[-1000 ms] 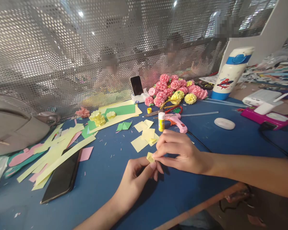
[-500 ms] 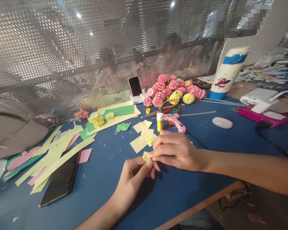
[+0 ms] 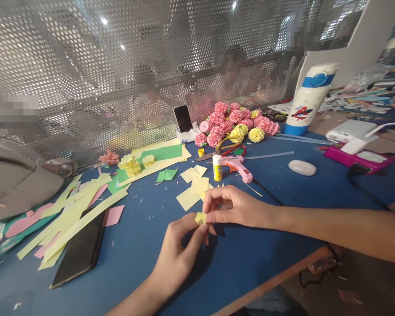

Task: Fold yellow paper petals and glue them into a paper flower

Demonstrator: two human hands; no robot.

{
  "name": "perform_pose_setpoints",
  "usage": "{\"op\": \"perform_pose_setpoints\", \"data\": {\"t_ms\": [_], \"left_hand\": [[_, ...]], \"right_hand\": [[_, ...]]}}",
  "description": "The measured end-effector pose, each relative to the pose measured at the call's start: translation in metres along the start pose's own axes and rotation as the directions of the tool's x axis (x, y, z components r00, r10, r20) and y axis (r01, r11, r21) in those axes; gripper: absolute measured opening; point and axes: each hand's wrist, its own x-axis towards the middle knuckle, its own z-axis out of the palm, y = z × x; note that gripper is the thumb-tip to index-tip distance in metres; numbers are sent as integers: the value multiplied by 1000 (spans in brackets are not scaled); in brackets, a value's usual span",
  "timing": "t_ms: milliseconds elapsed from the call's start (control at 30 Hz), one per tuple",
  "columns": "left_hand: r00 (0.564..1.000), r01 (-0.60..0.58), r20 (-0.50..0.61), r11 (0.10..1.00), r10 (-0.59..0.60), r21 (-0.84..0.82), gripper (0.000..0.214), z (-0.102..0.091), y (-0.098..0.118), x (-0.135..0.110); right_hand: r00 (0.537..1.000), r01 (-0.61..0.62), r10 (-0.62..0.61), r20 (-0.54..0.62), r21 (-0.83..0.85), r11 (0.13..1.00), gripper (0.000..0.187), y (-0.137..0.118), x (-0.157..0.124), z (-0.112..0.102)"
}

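Observation:
A small folded yellow paper piece is pinched between both of my hands just above the blue table. My left hand comes from below, with thumb and fingertips closed on the paper's lower side. From the right, my right hand grips the top of the same piece with closed fingers. Several loose yellow paper squares lie just behind my hands.
A black phone and long yellow and pink paper strips lie at left. A glue stick, pink glue gun, scissors and pink and yellow paper flowers stand behind. A white bottle and a perforated metal screen sit at the back.
Both hands have kept hold of the yellow piece while working it. My right hand's fingers have lifted and shifted left on the paper, which now looks more opened out.

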Motion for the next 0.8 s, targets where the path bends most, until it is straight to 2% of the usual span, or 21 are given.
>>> {"op": "perform_pose_setpoints", "data": {"t_ms": [100,333,533,667,800], "left_hand": [[1000,10,10,1000,-10,6,34,0,-1,1],[997,36,66,999,-39,36,35,1,1,2],[995,59,83,998,-58,-7,35,-1,-2,1],[990,19,141,999,-24,42,32,-6,-3,2],[978,-95,200,980,60,173,31,-12,-2,4]], "right_hand": [[1000,-7,7,8,18,1000,22,0,0,0],[999,-45,44,-22,-78,996,27,-5,-2,4],[999,-41,40,-21,-29,999,28,-3,-1,1],[993,-117,116,22,23,993,33,0,-1,0],[987,-154,153,56,22,988,34,2,-1,-1]]}}
